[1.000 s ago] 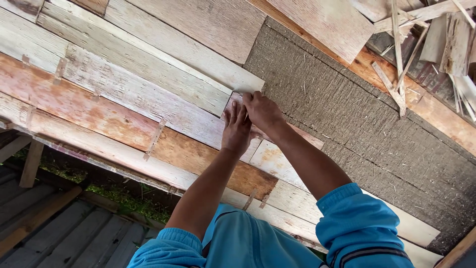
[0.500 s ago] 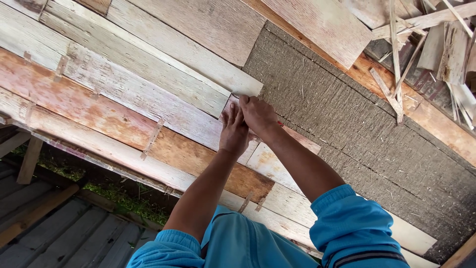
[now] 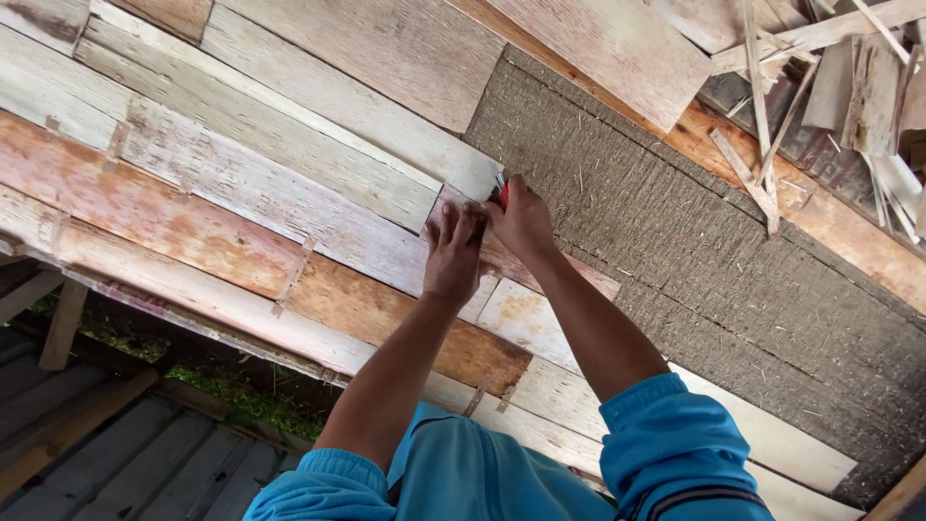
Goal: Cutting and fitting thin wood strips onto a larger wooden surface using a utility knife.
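1. Head view, looking along two bare forearms that rise from blue sleeves at the bottom of the frame to meet at the centre.
2. The left hand lies flat, palm down, fingers together and pointing toward the upper part of the frame, pressed on a pale weathered plank.
3. The right hand sits just beside it, touching it at the fingertips, curled into a closed grip.
4. Out of the top of that fist pokes a small red and dark object, pinched between the fingers; what kind of tool it is I cannot tell, as only its tip shows.
5. That tip rests right at the seam where the plank ends against a grey, rough, fibrous panel, which runs from the upper centre down to the lower right.
6. To the left of the hands, a pinkish plank and a bare orange-brown board lie side by side, slanting across the frame.
7. In the upper right corner, loose splintered wood scraps lie heaped.
8. Lower left, a strip of green grass shows between the planks and dark boards.
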